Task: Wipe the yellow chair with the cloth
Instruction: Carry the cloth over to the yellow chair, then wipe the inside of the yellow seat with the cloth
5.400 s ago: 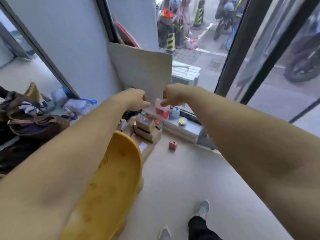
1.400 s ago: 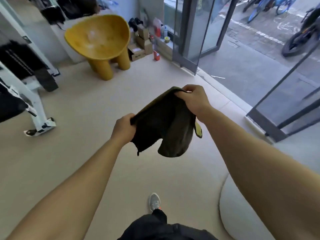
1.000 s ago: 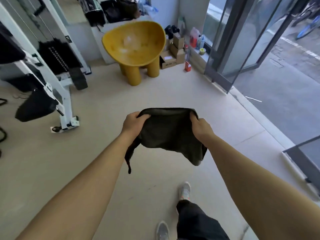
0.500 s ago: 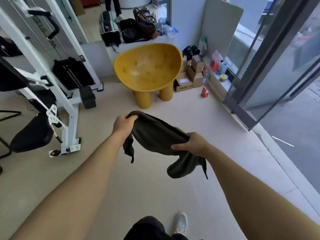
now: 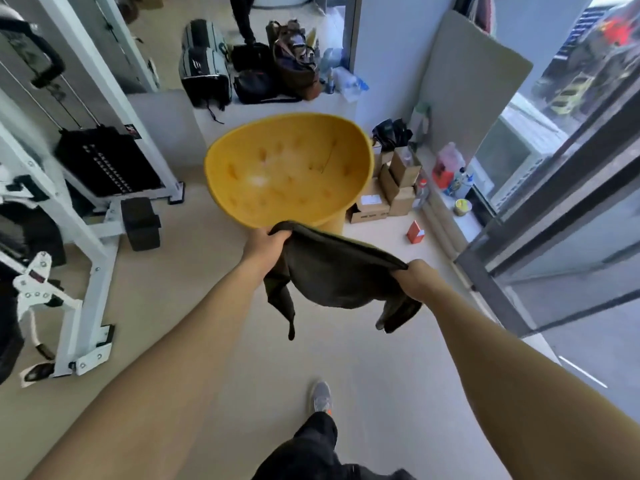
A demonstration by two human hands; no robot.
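cloth (image 5: 334, 271): dark, held in the air btwn both hands, top edge stretched hand to hand, middle sagging, loose tails hanging below each grip
L hand (image 5: 264, 244): fist closed on cloth's far-left corner, arm extended fwd
R hand (image 5: 417, 279): closed on cloth's right end, fabric bunched in the grip, held nearer the body than L hand
yellow chair (image 5: 289, 171): just beyond L hand, bowl-shaped seat facing up, front rim partly covered by L hand + cloth in view; contact w/ chair can't be told. Pale smudges seen in seat
cardboard boxes (image 5: 388, 188): stacked on floor beyond R hand, just right of chair
red carton (image 5: 415, 232): small, on floor beyond R hand, apart from boxes
glass door frame (image 5: 540, 216): to the right of R hand
gym machine (image 5: 79, 202): white frame w/ black weight stack, well left of L hand
bags (image 5: 273, 67): dark, piled on ledge behind chair, far beyond both hands
shoe (image 5: 320, 396): grey, on floor below/between the arms
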